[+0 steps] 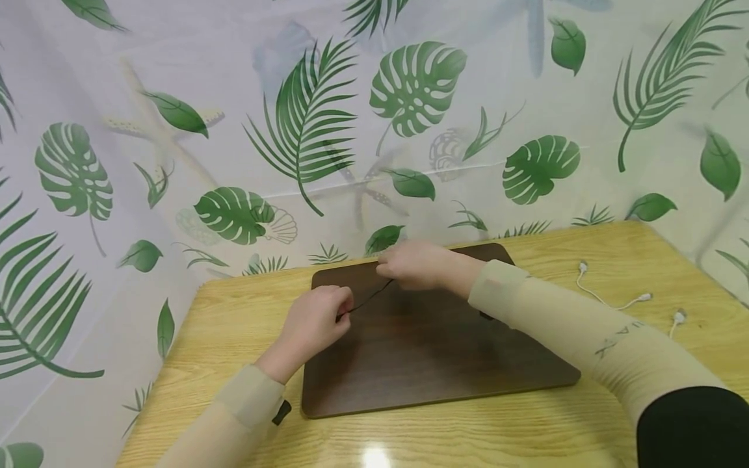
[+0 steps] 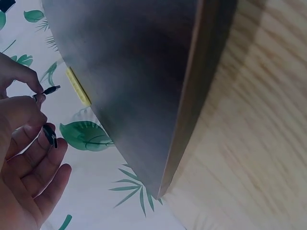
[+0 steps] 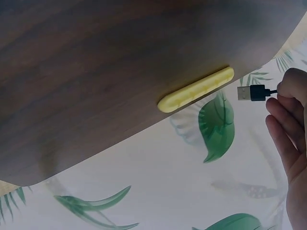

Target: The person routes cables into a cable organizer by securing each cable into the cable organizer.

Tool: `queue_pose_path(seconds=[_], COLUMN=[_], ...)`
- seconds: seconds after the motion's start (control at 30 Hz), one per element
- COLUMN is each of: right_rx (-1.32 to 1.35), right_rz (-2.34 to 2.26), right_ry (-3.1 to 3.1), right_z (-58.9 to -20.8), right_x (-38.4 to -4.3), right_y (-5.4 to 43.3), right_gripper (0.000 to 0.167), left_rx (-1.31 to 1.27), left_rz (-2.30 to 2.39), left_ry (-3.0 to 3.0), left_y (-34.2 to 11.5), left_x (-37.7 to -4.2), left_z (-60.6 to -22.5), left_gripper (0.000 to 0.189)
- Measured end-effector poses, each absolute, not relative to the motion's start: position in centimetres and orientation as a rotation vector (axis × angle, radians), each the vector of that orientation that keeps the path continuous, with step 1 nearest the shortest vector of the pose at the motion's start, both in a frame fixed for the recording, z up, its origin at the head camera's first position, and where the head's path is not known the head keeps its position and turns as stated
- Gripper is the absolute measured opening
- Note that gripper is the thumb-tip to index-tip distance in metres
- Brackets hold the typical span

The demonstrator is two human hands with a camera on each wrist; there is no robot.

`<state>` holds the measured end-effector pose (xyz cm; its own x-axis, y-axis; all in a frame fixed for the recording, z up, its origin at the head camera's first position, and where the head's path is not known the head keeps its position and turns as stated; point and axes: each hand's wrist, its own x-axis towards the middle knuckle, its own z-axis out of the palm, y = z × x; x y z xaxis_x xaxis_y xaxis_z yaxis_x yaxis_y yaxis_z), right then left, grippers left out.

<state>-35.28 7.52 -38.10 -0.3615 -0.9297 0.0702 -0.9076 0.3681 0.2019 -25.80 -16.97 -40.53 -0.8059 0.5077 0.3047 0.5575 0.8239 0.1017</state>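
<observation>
White cloth (image 1: 345, 140) printed with green leaves hangs along the far and left sides of the wooden table (image 1: 234, 338). A white cable (image 1: 619, 307) lies at the far right, a white plug (image 1: 679, 316) nearer.

Bursting leafy green over white cloth (image 1: 409, 91) at twelve o'clock! Gleaming dark brown on the board (image 1: 433, 344), yellow on the strip (image 3: 196, 89), black on the plug (image 3: 258, 93)! Running yellow woodgrain over the table (image 1: 234, 331), white along cables (image 1: 644, 298) at three o'clock!
</observation>
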Motion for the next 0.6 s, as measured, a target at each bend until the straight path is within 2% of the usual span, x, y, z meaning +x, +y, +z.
queue_pose_path(seconds=[0.6], right_rx=[1.508], right_rz=[-0.204], right_ry=[-2.358], right_z=[-39.4], right_x=[-36.3], right_y=[8.5], right_gripper=[0.014], left_rx=[-0.817], left_rz=[-0.257], left_ry=[-2.722], left_y=[-16.0], left_x=[-27.1], left_z=[-40.8], left_gripper=[0.013])
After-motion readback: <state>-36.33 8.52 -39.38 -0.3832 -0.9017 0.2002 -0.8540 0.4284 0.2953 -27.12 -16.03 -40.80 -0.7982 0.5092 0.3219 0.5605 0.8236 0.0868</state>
